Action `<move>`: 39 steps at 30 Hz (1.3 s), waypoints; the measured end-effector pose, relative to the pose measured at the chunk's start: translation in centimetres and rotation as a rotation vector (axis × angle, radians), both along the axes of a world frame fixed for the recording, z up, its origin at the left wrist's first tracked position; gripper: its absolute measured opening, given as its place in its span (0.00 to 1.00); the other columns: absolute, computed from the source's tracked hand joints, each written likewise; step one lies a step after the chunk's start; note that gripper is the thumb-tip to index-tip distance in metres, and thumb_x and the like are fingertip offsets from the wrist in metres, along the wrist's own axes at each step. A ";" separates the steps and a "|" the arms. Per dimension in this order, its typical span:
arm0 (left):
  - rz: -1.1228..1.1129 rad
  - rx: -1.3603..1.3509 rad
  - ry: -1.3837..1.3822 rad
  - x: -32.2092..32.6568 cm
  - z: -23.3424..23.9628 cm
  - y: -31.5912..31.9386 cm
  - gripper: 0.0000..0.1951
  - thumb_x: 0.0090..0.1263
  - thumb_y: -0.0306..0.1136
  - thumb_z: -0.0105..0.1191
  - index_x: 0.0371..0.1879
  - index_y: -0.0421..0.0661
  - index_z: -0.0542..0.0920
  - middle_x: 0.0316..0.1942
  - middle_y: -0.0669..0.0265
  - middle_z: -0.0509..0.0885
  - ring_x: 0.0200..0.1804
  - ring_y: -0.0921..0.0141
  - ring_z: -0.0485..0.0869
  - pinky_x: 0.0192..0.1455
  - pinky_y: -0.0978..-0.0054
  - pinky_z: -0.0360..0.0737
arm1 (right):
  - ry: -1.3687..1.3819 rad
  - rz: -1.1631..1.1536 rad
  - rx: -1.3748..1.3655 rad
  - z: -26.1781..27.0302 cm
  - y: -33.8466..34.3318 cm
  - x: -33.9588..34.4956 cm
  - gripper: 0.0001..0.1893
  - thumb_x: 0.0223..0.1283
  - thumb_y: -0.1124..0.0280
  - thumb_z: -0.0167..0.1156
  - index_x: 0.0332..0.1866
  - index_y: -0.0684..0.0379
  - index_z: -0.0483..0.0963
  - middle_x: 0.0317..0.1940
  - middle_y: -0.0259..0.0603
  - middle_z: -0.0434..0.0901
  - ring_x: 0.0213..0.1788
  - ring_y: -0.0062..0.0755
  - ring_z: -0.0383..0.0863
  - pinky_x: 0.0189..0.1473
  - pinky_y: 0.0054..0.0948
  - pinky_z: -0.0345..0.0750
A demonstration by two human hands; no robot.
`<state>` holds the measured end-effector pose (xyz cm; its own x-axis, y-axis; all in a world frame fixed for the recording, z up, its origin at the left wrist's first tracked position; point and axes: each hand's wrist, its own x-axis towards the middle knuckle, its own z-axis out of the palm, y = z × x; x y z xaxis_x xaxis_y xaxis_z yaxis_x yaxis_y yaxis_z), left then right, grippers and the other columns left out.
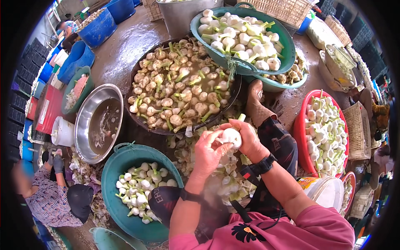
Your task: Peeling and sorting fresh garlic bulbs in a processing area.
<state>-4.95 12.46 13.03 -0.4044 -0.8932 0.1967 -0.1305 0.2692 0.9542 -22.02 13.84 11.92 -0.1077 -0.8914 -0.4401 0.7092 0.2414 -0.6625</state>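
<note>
Between both hands is a white garlic bulb point(232, 137) with a short green stem pointing up and away. My left hand point(208, 146) grips its near left side with thumb and fingers. The far right side is wrapped by my right hand point(248, 137). Below the hands, a heap of peeled garlic skins point(229, 184) covers the floor between my legs. Beyond them stands a wide dark basin point(132, 117) of muddy water with many unpeeled, soiled bulbs. To the left, a green tub point(114, 187) holds clean white bulbs with cut stems.
A green basin point(289, 47) heaped with white bulbs overlaps the dark basin's far right rim. Right of my leg is a red tub point(301, 125) of bulbs near a white bucket point(328, 190). A steel bowl point(82, 125) of murky water stands left. A gloved co-worker point(53, 200) sits at lower left.
</note>
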 end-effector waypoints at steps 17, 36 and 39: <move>0.057 0.584 0.115 -0.4 -0.4 0.1 0.15 0.74 0.37 0.62 0.43 0.33 0.86 0.29 0.65 0.88 0.27 0.77 0.84 0.31 0.80 0.78 | 0.586 -0.292 -0.085 0.7 -0.1 4.0 0.21 0.73 0.58 0.63 0.54 0.70 0.79 0.35 0.38 0.85 0.34 0.20 0.81 0.37 0.23 0.79; -0.009 0.348 -0.379 0.1 -1.8 0.1 0.17 0.75 0.45 0.58 0.37 0.40 0.86 0.30 0.58 0.88 0.28 0.65 0.87 0.34 0.67 0.82 | 0.037 -0.154 0.056 0.1 -0.8 -0.7 0.23 0.78 0.53 0.53 0.51 0.68 0.77 0.46 0.49 0.85 0.47 0.41 0.86 0.50 0.41 0.83; -0.077 0.020 -0.362 -0.3 -2.9 1.1 0.16 0.74 0.45 0.57 0.41 0.43 0.87 0.30 0.59 0.88 0.31 0.60 0.87 0.38 0.64 0.82 | 0.211 -0.152 -0.066 6.6 -4.0 -4.2 0.17 0.78 0.60 0.52 0.53 0.65 0.75 0.43 0.48 0.84 0.44 0.41 0.86 0.46 0.41 0.85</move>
